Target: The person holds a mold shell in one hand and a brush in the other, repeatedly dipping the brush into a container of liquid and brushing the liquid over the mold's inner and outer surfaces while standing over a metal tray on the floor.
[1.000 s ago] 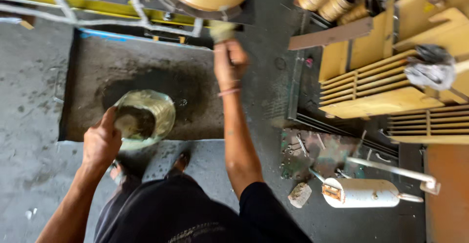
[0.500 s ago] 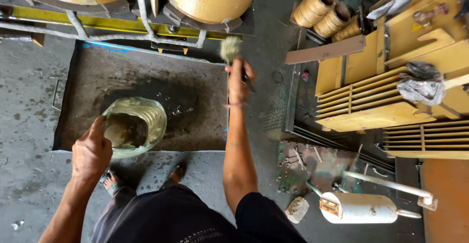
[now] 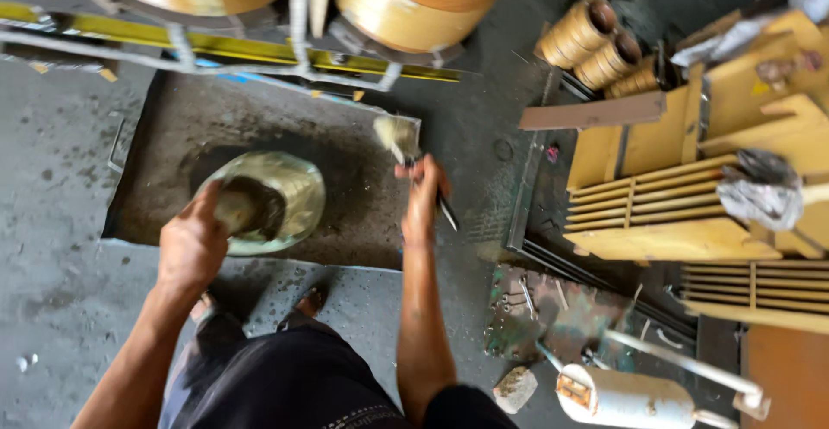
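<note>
The left hand [image 3: 192, 243] grips the rim of the pot [image 3: 266, 202], which sits on the dark tray [image 3: 164, 135] on the floor, keeping it steady and within reach. The right hand [image 3: 421, 198] is closed on the brush [image 3: 399, 138], bristles raised toward the coils [image 3: 406, 2]. Since half a second ago the brush has lifted slightly higher.

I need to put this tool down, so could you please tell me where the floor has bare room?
Bare concrete lies left of the dark tray, beside the left hand. The tray's far-right corner near the brush is also free. Right of the right hand, yellow wooden frames and the scrap pile crowd it.
</note>
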### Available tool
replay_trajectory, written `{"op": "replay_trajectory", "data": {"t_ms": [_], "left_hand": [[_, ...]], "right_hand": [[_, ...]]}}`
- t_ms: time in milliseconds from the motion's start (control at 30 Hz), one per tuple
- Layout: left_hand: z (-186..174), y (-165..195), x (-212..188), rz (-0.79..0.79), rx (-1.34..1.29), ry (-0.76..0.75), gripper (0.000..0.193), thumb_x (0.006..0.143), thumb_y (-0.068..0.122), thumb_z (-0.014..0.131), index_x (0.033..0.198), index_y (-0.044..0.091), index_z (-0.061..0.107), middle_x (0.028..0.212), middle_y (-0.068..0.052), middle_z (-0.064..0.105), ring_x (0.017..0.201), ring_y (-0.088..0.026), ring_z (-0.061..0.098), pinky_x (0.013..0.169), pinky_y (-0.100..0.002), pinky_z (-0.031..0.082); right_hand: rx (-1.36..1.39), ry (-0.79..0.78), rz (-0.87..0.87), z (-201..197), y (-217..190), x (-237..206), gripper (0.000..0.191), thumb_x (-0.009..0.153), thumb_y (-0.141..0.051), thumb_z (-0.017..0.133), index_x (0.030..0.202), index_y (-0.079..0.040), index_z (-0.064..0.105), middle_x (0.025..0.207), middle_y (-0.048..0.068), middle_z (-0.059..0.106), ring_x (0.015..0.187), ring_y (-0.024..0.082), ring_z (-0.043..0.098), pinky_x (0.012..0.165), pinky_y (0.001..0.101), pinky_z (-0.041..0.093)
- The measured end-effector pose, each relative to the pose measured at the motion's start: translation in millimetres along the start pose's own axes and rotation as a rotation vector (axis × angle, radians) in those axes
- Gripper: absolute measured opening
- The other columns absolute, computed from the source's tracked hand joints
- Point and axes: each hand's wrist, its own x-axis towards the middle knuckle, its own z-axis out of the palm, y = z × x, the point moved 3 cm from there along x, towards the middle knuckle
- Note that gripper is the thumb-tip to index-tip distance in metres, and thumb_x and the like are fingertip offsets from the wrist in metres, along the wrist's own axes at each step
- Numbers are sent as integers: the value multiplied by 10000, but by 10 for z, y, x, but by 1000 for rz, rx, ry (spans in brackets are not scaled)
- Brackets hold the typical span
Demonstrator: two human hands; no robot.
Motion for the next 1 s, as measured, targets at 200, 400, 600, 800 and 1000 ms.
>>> {"op": "replay_trajectory", "data": {"t_ms": [200,400,600,800,1000], "left_hand": [[178,294,183,98,-22,-104,598,875,-17,578,1466,50,515,1250,-245,683,894,-462,710,748,-523,585],[470,653,291,274,-27,-246,659,781,-14,580,1435,-3,497,1375,-268,603,844,-436,723,683,-494,598],[683,615,392,258,-131,-227,573,859,11,580,1428,28,518,1214,-230,681,854,-443,714,675,-503,590],[701,623,636,277,-157,-162,564,868,22,585,1426,34,511,1137,-238,708,819,-448,707,656,-520,577],[751,665,734,219,-102,-55,576,867,-3,583,1436,43,510,1204,-242,705,831,-447,709,668,-515,579]], "right_hand": [[-566,-820,-248,499,368,-797,324,965,-392,602,1003,-102,741,904,83,762,839,254,752,746,390,581],[-1400,-834,-301,1164,1227,-348,316,798,-452,705,916,-174,797,984,116,753,931,363,695,789,490,543],[-913,-705,7,518,689,-474,311,886,-389,642,971,-110,750,916,101,760,821,170,702,710,327,552],[-354,-361,-200,19,-743,-210,379,1065,-331,553,879,-31,691,864,77,756,773,136,514,749,324,393],[113,-156,-268,939,-844,659,259,911,-278,581,769,-64,624,739,54,640,682,245,726,707,340,535]]}}
